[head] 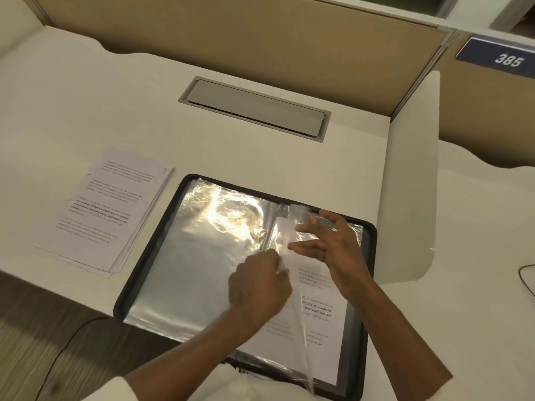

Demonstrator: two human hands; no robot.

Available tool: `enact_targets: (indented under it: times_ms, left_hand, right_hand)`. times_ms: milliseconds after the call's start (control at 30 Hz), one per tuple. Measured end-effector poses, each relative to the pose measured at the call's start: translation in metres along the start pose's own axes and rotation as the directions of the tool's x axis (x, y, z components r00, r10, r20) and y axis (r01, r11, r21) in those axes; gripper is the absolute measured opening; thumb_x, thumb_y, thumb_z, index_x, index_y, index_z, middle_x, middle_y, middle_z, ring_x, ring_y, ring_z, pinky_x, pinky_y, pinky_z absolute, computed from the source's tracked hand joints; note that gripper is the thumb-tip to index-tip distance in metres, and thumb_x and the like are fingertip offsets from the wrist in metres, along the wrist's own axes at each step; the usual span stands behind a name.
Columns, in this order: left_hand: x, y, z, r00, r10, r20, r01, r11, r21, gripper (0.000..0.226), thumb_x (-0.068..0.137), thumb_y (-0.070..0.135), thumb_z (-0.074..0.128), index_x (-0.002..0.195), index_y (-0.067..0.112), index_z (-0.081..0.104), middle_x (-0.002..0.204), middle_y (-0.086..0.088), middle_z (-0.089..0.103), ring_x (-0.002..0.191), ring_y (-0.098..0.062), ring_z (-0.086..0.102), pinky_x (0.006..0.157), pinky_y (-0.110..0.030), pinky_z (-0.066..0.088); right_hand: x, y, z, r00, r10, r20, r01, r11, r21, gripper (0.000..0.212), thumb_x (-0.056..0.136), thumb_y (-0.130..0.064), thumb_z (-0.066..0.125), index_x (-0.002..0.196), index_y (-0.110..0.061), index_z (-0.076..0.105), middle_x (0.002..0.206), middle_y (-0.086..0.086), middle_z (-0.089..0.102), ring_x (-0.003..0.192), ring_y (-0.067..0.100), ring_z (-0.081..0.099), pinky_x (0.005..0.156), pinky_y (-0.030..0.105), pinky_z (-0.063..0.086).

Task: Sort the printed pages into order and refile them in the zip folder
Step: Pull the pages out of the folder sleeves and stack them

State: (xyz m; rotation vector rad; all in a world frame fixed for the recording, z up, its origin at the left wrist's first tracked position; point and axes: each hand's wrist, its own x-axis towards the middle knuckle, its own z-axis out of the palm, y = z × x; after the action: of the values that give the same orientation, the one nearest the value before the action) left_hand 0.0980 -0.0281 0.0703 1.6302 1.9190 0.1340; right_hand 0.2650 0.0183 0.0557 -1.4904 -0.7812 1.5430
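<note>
Your zip folder (131, 285) lay open on the surface (86, 96), its clear sleeves (202, 256) glaring under the light. Your left hand (257, 287) was closed in a pinch on the edge of a sleeve near the spine, while your right hand (327, 241) hovered with fingers spread and loosely curled over the sleeve's top; whether it actually gripped the plastic or the page, I could not tell. One printed page (315, 314) sat on the right side, apparently partly inside a sleeve. The remaining stack of pages (95, 212) rested left of the folder, well apart from your hands, fanned slightly at its lower edges.

The main risk looked like the page catching on the sleeve mouth and creasing, since the film was thin and clung to itself. If your pinch slipped, the sleeve could have closed on the page's corner. The glare could also have hidden which sleeve you opened, putting the page out of order.
</note>
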Motion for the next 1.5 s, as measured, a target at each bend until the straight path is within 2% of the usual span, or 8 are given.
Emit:
enact_targets:
  times_ms: [167, 367, 533, 667, 900, 1033, 1233, 1500]
  left_hand:
    - [0.025, -0.035, -0.023, 0.986, -0.148, -0.075, 0.140, 0.985, -0.099, 0.009, 0.097, 0.029, 0.068, 0.092, 0.034, 0.075, 0.092, 0.015, 0.075, 0.084, -0.012, 0.072, 0.083, -0.038, 0.060]
    - [0.064, -0.084, -0.061, 0.951, -0.228, -0.206, 0.238, 0.971, 0.023, 0.011, 0.099, 0.035, 0.072, 0.091, 0.032, 0.079, 0.087, 0.004, 0.076, 0.061, -0.006, 0.054, 0.062, -0.025, 0.045]
    - [0.086, -0.114, -0.074, 0.916, -0.268, -0.298, 0.313, 0.943, 0.114, 0.018, 0.099, 0.035, 0.072, 0.096, 0.019, 0.080, 0.090, -0.010, 0.074, 0.083, -0.034, 0.072, 0.066, -0.035, 0.051]
    - [0.099, -0.128, -0.073, 0.901, -0.333, -0.279, 0.386, 0.908, 0.163, 0.027, 0.094, 0.039, 0.076, 0.097, 0.012, 0.077, 0.083, -0.008, 0.070, 0.075, -0.030, 0.069, 0.065, -0.034, 0.048]
    - [0.112, -0.134, -0.059, 0.881, -0.339, -0.330, 0.418, 0.884, 0.209, 0.031, 0.087, 0.038, 0.079, 0.090, 0.010, 0.065, 0.078, -0.006, 0.065, 0.071, -0.027, 0.066, 0.065, -0.033, 0.049]
    - [0.116, -0.127, -0.058, 0.891, -0.294, -0.345, 0.404, 0.861, 0.309, 0.029, 0.091, 0.032, 0.073, 0.103, 0.009, 0.060, 0.089, -0.007, 0.066, 0.079, -0.028, 0.069, 0.067, -0.033, 0.050]
    - [0.109, -0.100, -0.046, 0.904, -0.168, -0.392, 0.364, 0.783, 0.505, 0.079, 0.085, 0.056, 0.077, 0.137, 0.004, 0.049, 0.126, -0.015, 0.061, 0.112, -0.029, 0.064, 0.086, -0.040, 0.054]
    - [0.060, -0.006, 0.000, 0.997, 0.061, -0.038, -0.051, 0.973, 0.224, 0.049, 0.096, 0.070, 0.057, 0.105, 0.023, 0.067, 0.099, 0.007, 0.070, 0.091, -0.016, 0.068, 0.079, -0.033, 0.053]
  right_hand:
    - [0.016, 0.017, -0.019, 0.987, -0.112, -0.115, 0.070, 0.944, -0.322, 0.066, 0.089, -0.061, 0.069, 0.141, -0.025, 0.051, 0.117, -0.003, 0.075, 0.096, 0.015, 0.076, 0.090, 0.040, 0.061]
    - [0.035, 0.058, -0.053, 0.942, -0.324, -0.086, 0.091, 0.495, -0.864, 0.081, 0.089, -0.047, 0.080, 0.155, -0.020, 0.042, 0.158, 0.004, 0.046, 0.145, 0.026, 0.041, 0.116, 0.048, 0.043]
    - [0.037, 0.069, -0.058, 0.956, -0.287, -0.069, 0.038, 0.351, -0.936, 0.091, 0.094, -0.043, 0.076, 0.165, -0.015, 0.026, 0.173, 0.006, 0.022, 0.159, 0.027, 0.019, 0.127, 0.047, 0.022]
    - [0.039, 0.071, -0.059, 0.957, -0.278, -0.077, 0.020, 0.331, -0.943, 0.094, 0.095, -0.046, 0.074, 0.167, -0.017, 0.020, 0.174, 0.005, 0.020, 0.160, 0.027, 0.018, 0.129, 0.049, 0.017]
    - [0.037, 0.053, -0.058, 0.946, -0.322, -0.041, 0.023, 0.193, -0.981, 0.091, 0.092, -0.043, 0.077, 0.164, -0.019, 0.027, 0.152, 0.007, 0.052, 0.142, 0.030, 0.043, 0.119, 0.049, 0.025]
    - [0.042, 0.037, -0.060, 0.943, -0.330, -0.045, 0.024, 0.203, -0.979, 0.071, 0.091, -0.038, 0.078, 0.152, -0.021, 0.047, 0.132, 0.004, 0.067, 0.127, 0.030, 0.051, 0.108, 0.048, 0.032]
    - [0.045, 0.008, -0.059, 0.934, -0.357, 0.016, 0.085, 0.178, -0.980, 0.025, 0.089, -0.038, 0.079, 0.110, -0.027, 0.073, 0.102, -0.006, 0.073, 0.109, 0.024, 0.055, 0.091, 0.042, 0.034]
    - [0.048, -0.029, -0.042, 0.993, -0.114, -0.002, 0.051, 0.462, -0.885, 0.027, 0.079, -0.035, 0.089, 0.078, -0.029, 0.062, 0.087, -0.013, 0.066, 0.089, 0.015, 0.065, 0.077, 0.036, 0.054]
